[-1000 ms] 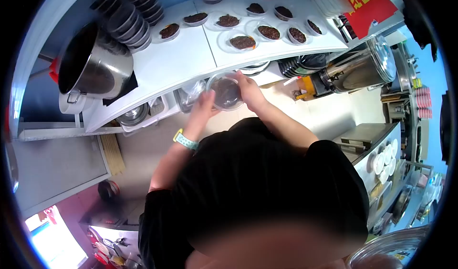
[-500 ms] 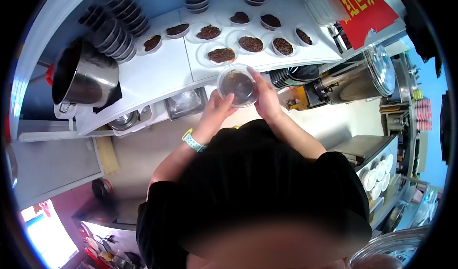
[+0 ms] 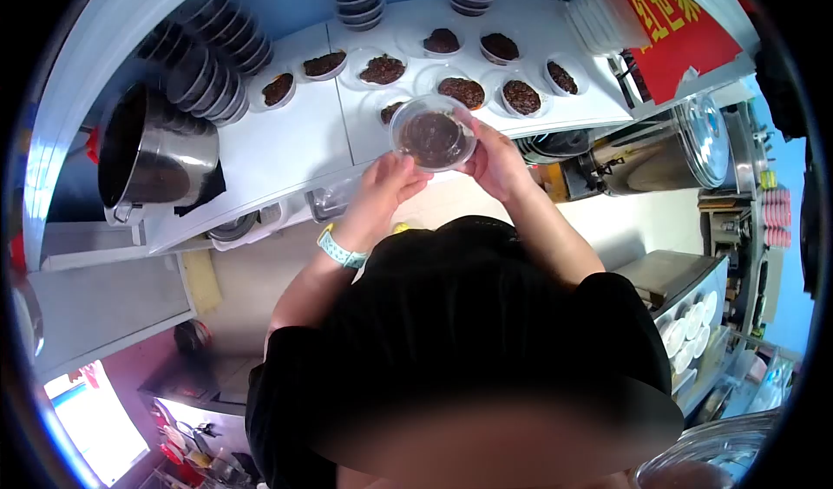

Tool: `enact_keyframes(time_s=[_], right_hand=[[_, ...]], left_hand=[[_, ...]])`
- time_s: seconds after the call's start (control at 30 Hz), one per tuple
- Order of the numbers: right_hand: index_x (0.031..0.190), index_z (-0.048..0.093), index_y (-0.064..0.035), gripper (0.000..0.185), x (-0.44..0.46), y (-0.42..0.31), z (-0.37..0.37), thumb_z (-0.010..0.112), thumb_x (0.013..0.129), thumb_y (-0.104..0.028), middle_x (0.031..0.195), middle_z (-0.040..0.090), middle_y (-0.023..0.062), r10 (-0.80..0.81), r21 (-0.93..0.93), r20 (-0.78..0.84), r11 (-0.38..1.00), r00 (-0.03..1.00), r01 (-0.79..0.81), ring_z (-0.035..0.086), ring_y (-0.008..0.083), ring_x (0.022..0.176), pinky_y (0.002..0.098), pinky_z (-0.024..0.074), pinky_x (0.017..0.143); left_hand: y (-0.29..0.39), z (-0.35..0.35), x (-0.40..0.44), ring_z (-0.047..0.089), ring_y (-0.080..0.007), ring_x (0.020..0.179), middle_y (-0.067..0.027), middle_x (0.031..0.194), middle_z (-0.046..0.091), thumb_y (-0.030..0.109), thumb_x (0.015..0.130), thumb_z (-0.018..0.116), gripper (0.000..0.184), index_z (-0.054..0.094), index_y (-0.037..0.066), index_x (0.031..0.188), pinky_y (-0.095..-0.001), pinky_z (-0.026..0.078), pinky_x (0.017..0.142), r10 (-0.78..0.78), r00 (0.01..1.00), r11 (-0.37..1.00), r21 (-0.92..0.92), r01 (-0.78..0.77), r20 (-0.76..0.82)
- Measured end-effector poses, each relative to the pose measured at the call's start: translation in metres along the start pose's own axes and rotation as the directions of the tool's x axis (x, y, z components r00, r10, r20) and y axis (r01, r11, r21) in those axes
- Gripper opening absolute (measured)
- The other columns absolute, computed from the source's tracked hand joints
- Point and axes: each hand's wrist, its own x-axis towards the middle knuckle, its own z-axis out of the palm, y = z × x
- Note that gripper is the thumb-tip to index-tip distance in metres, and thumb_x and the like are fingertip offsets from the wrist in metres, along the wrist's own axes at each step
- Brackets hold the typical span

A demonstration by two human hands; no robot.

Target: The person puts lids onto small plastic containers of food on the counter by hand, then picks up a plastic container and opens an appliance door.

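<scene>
A round clear plastic bowl [image 3: 434,135] is up in front of me at the counter's front edge, with dark contents showing through it. My right hand [image 3: 495,161] grips its right rim, the thumb along the edge. At the lower left rim, my left hand [image 3: 383,190] has its fingers closed against the bowl; a light-blue watch band [image 3: 341,248] is on that wrist. Just behind, a bowl of dark sauce [image 3: 390,111] is partly covered by the held one. Several similar bowls of dark, chunky sauce [image 3: 461,92] stand uncovered on the white counter [image 3: 299,133].
Stacks of filled bowls [image 3: 208,85] stand at the counter's left and back [image 3: 357,3]. A large steel pot [image 3: 160,155] sits at the left end. White lids [image 3: 605,25] are piled by a red sign [image 3: 681,38]. At right are a steel drum [image 3: 655,155] and shelving.
Both hands have shifted the held bowl slightly up and forward, so it now covers more of the nearest sauce bowl. The camera view has moved a little.
</scene>
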Motion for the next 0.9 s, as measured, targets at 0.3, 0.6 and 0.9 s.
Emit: enact_keyframes(time_s=[0.3,0.6,0.9], right_hand=[[0.141,0.032,-0.0088,0.054,0.030,-0.049,0.011,0.039,0.096,-0.036,0.136,0.045,0.0122,-0.047,-0.134,0.133,0.989,0.990,0.065,0.050,0.0236,0.119,0.0413,0.0454,0.096],[0.141,0.030,-0.0038,0.049,0.054,-0.056,-0.020,0.036,0.098,-0.025,0.134,0.044,0.0152,-0.061,-0.037,0.046,0.997,0.997,0.062,0.049,0.0252,0.119,0.0388,0.0414,0.100],[0.131,0.041,-0.0038,0.041,0.120,-0.146,-0.095,0.043,0.097,-0.027,0.123,0.053,0.0139,-0.004,-0.414,0.039,0.910,0.999,0.020,0.058,0.0221,0.103,0.0373,0.0476,0.091]], left_hand=[[0.043,0.011,0.036,0.062,-0.0242,0.099,-0.0139,0.107,0.060,0.024,0.097,0.047,0.026,0.050,0.000,0.106,-0.0339,0.052,0.087,-0.023,1.000,1.000,0.013,0.023,-0.017],[0.019,0.042,0.063,0.063,-0.0209,0.095,-0.0124,0.107,0.061,0.030,0.096,0.049,0.033,0.053,0.000,0.109,-0.0338,0.052,0.086,0.079,0.996,0.996,0.036,-0.077,-0.044],[0.033,0.059,0.116,0.063,-0.0236,0.095,-0.0141,0.111,0.059,0.027,0.096,0.050,0.034,0.047,-0.001,0.115,-0.0343,0.053,0.086,0.069,0.992,0.997,-0.020,-0.071,-0.106]])
